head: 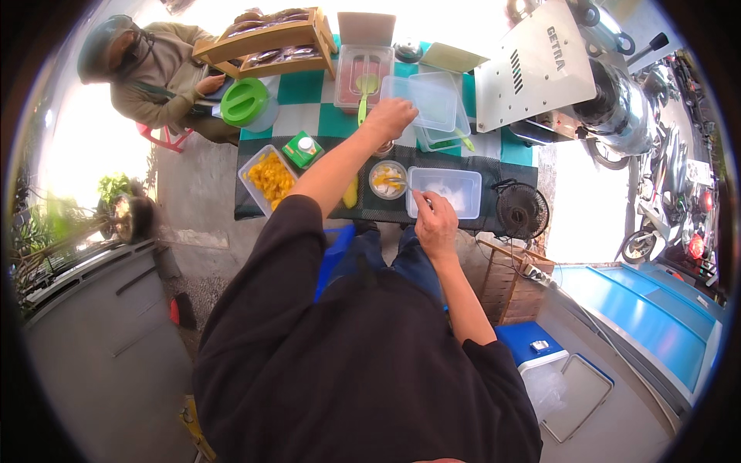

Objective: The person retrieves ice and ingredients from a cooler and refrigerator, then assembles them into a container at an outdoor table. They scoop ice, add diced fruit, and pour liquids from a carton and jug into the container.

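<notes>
My right hand (438, 223) grips a metal spoon (399, 181), whose bowl end is in a round clear cup (388, 194) of white pieces and yellow fruit. Beneath that hand is a rectangular plastic container (473, 197) with white contents. My left hand (393, 118) is stretched forward with curled fingers, over the edge of a translucent plastic lid (437, 110); whether it grips the lid is hidden. A small round vessel (384, 149) shows partly under my left wrist. Left of my forearm are a tub of yellow fruit chunks (269, 176) and a green carton with a white cap (302, 149).
A lidded box of pink contents (347, 87) carries a green spoon (363, 104). A green-lidded jug (246, 104) and wooden rack (260, 49) stand left, near a seated helmeted person (162, 75). A small fan (522, 209) and metal Getra machine (532, 69) stand right.
</notes>
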A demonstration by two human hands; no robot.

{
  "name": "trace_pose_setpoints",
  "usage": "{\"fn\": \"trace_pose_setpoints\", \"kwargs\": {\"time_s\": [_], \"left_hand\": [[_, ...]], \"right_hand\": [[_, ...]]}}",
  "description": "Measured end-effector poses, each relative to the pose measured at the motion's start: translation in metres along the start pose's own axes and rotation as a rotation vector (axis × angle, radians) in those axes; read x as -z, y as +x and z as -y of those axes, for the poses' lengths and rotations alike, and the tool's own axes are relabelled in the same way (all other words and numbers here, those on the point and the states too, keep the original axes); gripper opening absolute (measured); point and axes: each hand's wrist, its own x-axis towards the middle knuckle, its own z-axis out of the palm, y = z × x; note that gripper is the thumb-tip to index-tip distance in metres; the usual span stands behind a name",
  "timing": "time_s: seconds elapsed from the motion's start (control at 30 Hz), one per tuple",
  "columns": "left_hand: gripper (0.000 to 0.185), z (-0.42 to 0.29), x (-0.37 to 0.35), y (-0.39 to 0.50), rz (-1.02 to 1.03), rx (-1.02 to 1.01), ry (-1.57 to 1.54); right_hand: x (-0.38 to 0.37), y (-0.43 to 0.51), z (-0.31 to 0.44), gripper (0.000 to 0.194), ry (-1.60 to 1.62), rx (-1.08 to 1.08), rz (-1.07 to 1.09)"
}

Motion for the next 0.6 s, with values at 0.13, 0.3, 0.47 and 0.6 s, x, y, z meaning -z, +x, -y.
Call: {"fn": "trace_pose_setpoints", "kwargs": {"time_s": [0.13, 0.3, 0.47, 0.6], "left_hand": [[0.011, -0.001, 0.007, -0.006, -0.095, -0.071, 0.060], [0.008, -0.004, 0.053, -0.011, -0.418, -0.013, 0.030], [0.014, -0.006, 0.115, -0.064, -0.763, 0.362, -0.382], [0.023, -0.003, 0.139, -0.169, -0.978, 0.806, -1.026]], "right_hand": [[-0.022, 0.009, -0.002, 0.038, -0.008, 0.035, 0.121], [-0.021, 0.014, 0.000, 0.037, 0.024, 0.038, 0.142], [0.012, 0.027, 0.004, 0.027, 0.124, -0.104, 0.008], [0.040, 0.038, 0.010, 0.020, 0.260, -0.301, 0.037]]}}
